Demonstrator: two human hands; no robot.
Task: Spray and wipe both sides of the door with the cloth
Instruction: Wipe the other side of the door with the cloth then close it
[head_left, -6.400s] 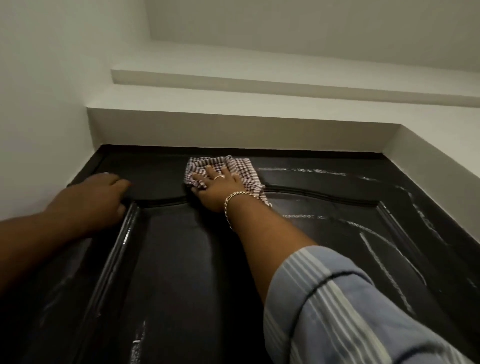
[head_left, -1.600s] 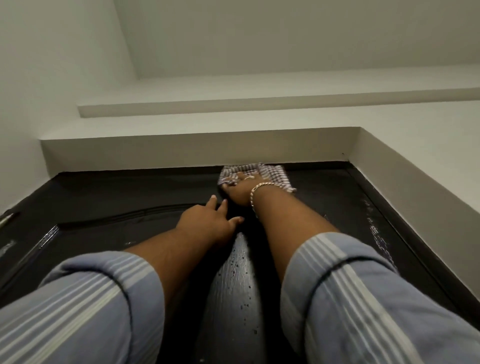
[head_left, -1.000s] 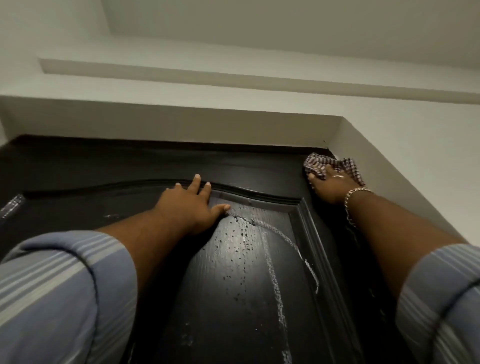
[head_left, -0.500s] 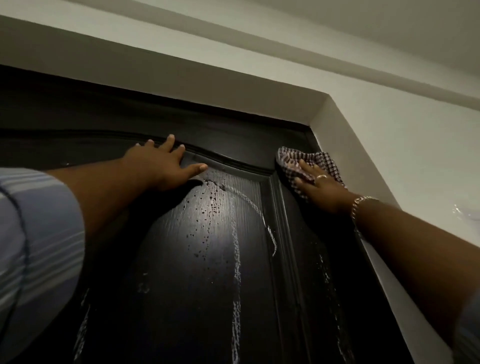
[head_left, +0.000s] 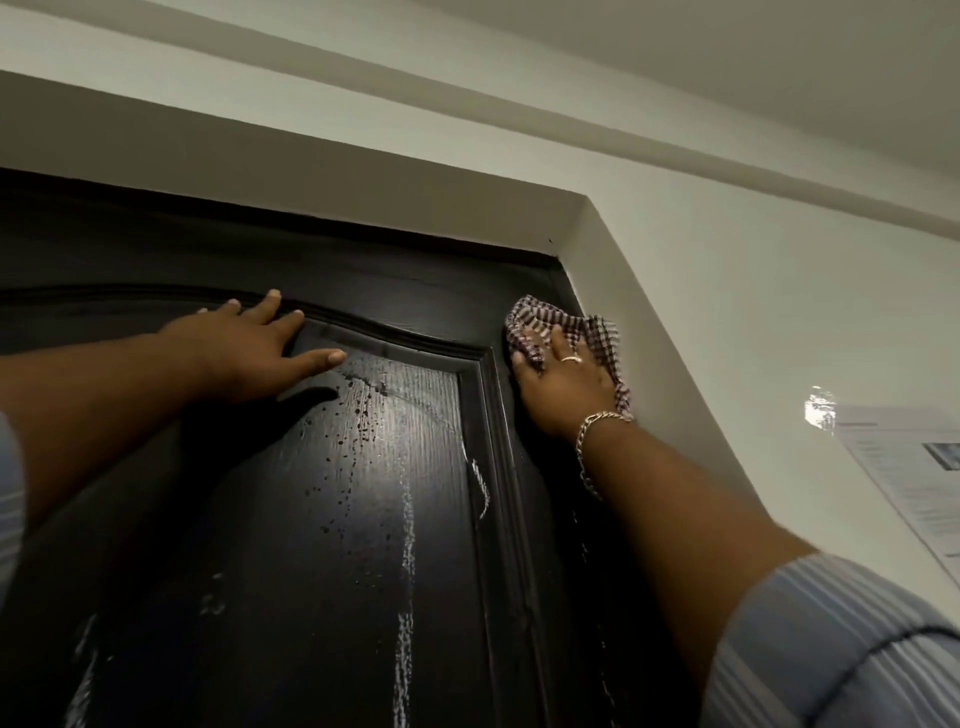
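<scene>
Fingers (head_left: 270, 306) of the left hand (head_left: 244, 353) lie straight and spread, flat against the door (head_left: 332, 519), their tips on the curved moulding (head_left: 405, 343) at the top of the inset panel, the thumb out to the right. The right hand (head_left: 563, 387) presses the cloth (head_left: 540, 322) against the door's upper right corner, just beside the frame (head_left: 649, 332); its fingers are nearly straight over the checked fabric, which bunches out above and to the right of them. A ring (head_left: 570, 358) sits on one finger and a chain bracelet (head_left: 597, 423) on the wrist. The dark panel carries droplets (head_left: 358, 410) and pale wet streaks (head_left: 405, 545) running down. A striped sleeve (head_left: 831, 644) covers the right arm. A paper (head_left: 904, 478) hangs on the wall at the right.
</scene>
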